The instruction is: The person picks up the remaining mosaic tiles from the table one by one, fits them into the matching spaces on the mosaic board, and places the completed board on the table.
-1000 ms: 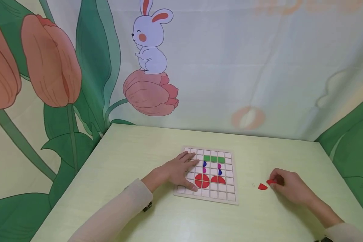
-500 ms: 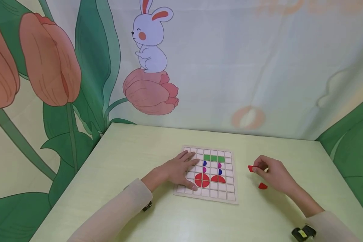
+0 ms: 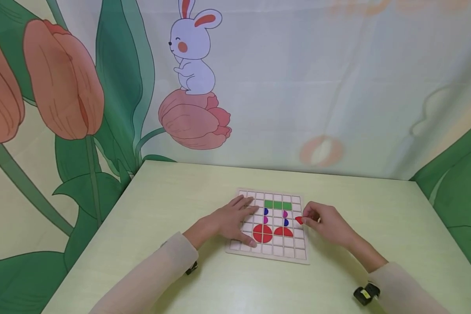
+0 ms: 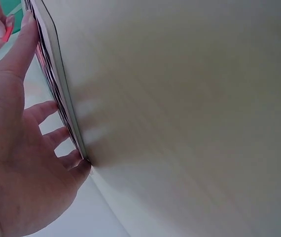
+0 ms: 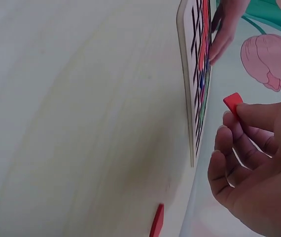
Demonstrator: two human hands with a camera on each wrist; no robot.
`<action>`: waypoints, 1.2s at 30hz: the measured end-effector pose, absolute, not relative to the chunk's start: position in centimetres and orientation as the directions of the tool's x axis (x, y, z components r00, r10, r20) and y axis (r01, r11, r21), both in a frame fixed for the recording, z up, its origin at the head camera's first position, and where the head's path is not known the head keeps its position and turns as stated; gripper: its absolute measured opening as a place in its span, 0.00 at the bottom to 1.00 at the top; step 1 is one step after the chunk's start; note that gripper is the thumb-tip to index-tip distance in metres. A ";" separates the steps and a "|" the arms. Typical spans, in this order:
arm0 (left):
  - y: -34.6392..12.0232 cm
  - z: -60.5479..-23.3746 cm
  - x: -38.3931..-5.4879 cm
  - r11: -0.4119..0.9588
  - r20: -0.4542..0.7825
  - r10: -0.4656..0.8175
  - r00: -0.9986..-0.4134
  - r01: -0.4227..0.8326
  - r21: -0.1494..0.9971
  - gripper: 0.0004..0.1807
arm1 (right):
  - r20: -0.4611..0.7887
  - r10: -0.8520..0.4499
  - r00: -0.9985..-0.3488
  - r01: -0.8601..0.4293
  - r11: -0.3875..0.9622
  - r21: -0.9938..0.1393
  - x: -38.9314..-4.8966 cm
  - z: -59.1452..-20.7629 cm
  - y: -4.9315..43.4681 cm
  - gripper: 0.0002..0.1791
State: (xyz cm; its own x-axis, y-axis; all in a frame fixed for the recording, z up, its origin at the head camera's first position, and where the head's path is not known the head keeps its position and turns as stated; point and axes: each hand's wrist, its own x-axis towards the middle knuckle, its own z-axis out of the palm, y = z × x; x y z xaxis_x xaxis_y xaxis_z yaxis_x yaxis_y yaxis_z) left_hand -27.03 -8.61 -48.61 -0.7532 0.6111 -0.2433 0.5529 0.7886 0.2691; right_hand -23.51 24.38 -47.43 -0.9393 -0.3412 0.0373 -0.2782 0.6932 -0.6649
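Note:
A square grid board (image 3: 268,257) lies on the table, bearing flat shapes: a row of green squares (image 3: 278,205), small blue and pink half circles, a red circle (image 3: 262,233) made of quarters and a red half circle (image 3: 283,232). My left hand (image 3: 237,220) rests spread over the board's left side, fingers extended. My right hand (image 3: 325,220) pinches a red quarter-circle piece (image 5: 233,102) between thumb and fingertips, overlapping the board's right edge in the head view. Another red piece (image 5: 156,220) lies on the table, hidden behind the right hand in the head view.
The pale table (image 3: 188,187) extends around the board to a back edge. Behind it hangs a curtain (image 3: 267,87) printed with tulips and a rabbit. Each wrist wears a black strap device (image 3: 366,293).
My right hand has lifted the red quarter-circle piece from the table and carried it left to the board's right edge. The left hand stays in place on the board.

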 end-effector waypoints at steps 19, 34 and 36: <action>-8.6 -48.9 -27.3 0.787 -0.232 0.614 -0.754 0.561 0.257 0.65 | -0.046 -0.464 -0.885 -0.306 0.651 -0.694 -22.6 -48.4 20.5 0.05; -8.6 -48.8 -27.2 0.782 -0.229 0.619 -0.751 0.563 0.267 0.65 | 0.042 -0.471 -0.881 -0.436 0.776 -0.456 -21.9 -47.8 18.0 0.08; -8.7 -48.9 -27.1 0.782 -0.227 0.620 -0.751 0.564 0.267 0.65 | 0.053 -0.470 -0.881 -0.442 0.779 -0.444 -21.8 -47.8 17.9 0.08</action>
State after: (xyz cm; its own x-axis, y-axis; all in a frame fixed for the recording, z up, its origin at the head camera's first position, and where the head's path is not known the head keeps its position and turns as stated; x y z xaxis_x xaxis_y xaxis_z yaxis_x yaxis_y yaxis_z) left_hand -27.15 -8.69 -48.89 -0.7515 0.6196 -0.2267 0.5637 0.7815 0.2674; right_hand -21.79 17.89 -47.84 -0.8812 -0.4698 0.0527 -0.4420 0.7792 -0.4444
